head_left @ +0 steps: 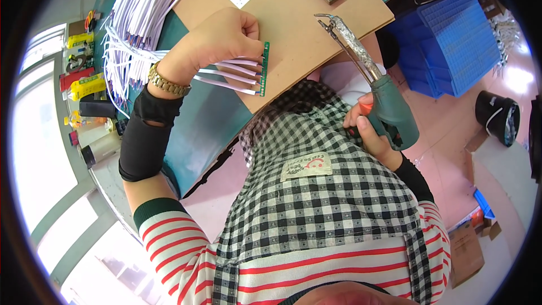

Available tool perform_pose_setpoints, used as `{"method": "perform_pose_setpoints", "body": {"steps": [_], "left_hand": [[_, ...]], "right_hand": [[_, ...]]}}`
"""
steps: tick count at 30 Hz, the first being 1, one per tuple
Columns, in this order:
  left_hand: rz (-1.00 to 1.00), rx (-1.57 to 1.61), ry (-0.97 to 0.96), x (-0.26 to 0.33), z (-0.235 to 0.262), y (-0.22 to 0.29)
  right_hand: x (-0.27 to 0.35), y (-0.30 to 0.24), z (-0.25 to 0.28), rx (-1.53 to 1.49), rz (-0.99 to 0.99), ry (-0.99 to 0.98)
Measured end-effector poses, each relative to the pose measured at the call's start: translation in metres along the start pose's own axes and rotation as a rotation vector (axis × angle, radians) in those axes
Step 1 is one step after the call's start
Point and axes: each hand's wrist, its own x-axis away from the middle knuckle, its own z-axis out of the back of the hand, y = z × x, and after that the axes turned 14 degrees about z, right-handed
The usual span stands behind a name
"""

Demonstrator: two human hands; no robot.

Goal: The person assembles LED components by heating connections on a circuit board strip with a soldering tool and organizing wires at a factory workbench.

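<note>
1. Green board (263,73) is kept near the table's (305,39) edge; white wires (241,79) seem pinched narrowly in the left hand's (226,36) grip.
2. Soldering iron (392,107) is held in the right hand (372,135), tip away.
3. Wires are probably being soldered; tip needs to be brought over.

Green board (265,72), white wires (228,76), green soldering gun (391,101), checked apron (339,209)

"Where's the left grip (228,36)?"
"Curled closed by the upper end of a green circuit board (264,73); what it pinches is hidden. White leads (228,76) run off the board."
"And the right grip (379,146)?"
"Around a green-handled soldering iron (403,113)."
"Elsewhere?"
"A wire bundle (141,11) on the desk (206,135), blue crates (451,45) at right."
</note>
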Motion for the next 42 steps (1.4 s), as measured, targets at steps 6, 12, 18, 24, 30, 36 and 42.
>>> {"method": "perform_pose_setpoints", "body": {"steps": [6, 12, 18, 24, 30, 36, 42], "left_hand": [[-0.246, -0.005, 0.071, 0.003, 0.001, -0.010], [-0.558, -0.222, 0.672, -0.009, 0.008, -0.017], [-0.828, -0.436, 1.082, -0.004, -0.008, -0.029], [-0.579, -0.102, 0.695, 0.001, -0.013, -0.028], [-0.517, -0.370, 0.758, -0.001, -0.017, -0.023], [-0.471, -0.141, 0.583, -0.003, -0.009, -0.022], [-0.204, 0.086, 0.336, -0.007, -0.001, -0.017]], "right_hand": [[0.002, 0.002, 0.001, -0.009, 0.048, 0.005], [0.000, 0.000, -0.002, -0.002, 0.087, 0.031], [-0.003, -0.004, -0.010, 0.059, 0.117, 0.016], [-0.001, -0.003, -0.009, 0.069, 0.106, 0.019], [-0.005, -0.004, -0.011, 0.052, 0.097, 0.037], [-0.005, -0.003, -0.010, 0.033, 0.087, 0.036], [-0.005, -0.002, -0.009, 0.035, 0.081, 0.043]]}}
